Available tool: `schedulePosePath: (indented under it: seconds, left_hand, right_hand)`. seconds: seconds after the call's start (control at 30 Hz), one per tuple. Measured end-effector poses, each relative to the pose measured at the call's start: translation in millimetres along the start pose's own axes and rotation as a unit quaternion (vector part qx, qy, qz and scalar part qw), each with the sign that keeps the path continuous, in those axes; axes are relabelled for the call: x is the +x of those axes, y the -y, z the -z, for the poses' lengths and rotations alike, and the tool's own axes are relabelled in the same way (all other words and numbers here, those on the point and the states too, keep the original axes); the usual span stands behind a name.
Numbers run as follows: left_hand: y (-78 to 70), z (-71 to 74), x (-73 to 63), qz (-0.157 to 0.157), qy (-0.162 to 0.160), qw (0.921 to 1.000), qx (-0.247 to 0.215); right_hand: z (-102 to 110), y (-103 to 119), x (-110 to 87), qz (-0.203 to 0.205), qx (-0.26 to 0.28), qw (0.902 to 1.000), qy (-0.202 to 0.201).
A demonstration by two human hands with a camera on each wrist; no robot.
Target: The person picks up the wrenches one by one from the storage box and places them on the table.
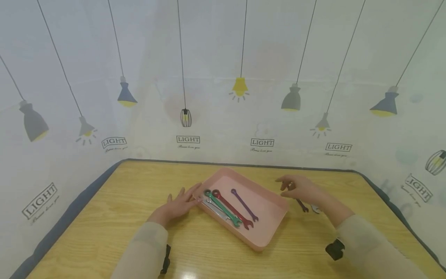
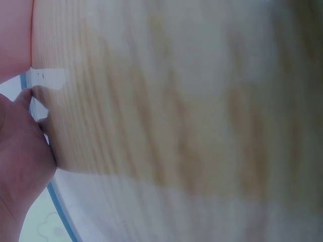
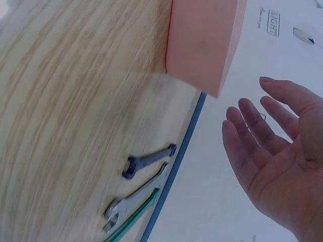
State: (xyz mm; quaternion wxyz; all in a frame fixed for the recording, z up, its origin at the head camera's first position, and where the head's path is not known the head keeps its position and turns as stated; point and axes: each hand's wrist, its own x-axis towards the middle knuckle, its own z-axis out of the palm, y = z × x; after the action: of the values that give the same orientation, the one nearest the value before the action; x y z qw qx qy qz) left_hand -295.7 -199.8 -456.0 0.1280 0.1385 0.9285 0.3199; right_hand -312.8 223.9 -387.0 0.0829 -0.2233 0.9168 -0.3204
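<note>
A pink tray [image 1: 268, 219] sits at an angle on the table, holding a silver wrench [image 1: 216, 210], a green wrench [image 1: 223, 207], a red wrench [image 1: 234, 209] and a purple wrench [image 1: 244, 204]. At the tray's left corner rests my left hand [image 1: 179, 204], fingers spread, fingertips at the rim. My right hand [image 1: 304, 190] hovers beside the tray's right end, fingers loosely bent with nothing between them. Below it on the table lie a dark purple wrench [image 3: 150, 160], a silver adjustable wrench [image 3: 135, 195] and a slim green tool [image 3: 132, 218], partly cut off in the right wrist view.
The wooden table [image 1: 139, 193] ends at a dark blue edge [image 1: 244, 166] along the back. Behind it hangs a white curtain [image 1: 216, 46] printed with lamps. A black wrist strap piece [image 1: 335, 249] shows under the right sleeve [image 1: 373, 244].
</note>
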Motion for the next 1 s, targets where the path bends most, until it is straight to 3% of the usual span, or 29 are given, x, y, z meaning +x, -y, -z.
schedulePosePath:
  seconds: [0.43,0.7,1.0]
  left_hand:
    - [0.0,-4.7,-3.8,-0.004,-0.004,1.0,-0.002]
    - [-1.2,2.0,-4.5,0.002,-0.007,1.0,-0.004]
    - [-0.9,-2.1,-1.4,-0.003,-0.006,1.0,0.0]
  right_hand:
    - [-33,18,5.0,-0.009,-0.013,0.9998,0.013]
    - [-53,38,19.7,0.036,0.005,0.998,0.053]
    - [-68,51,23.3,0.023,0.013,0.9963,0.082]
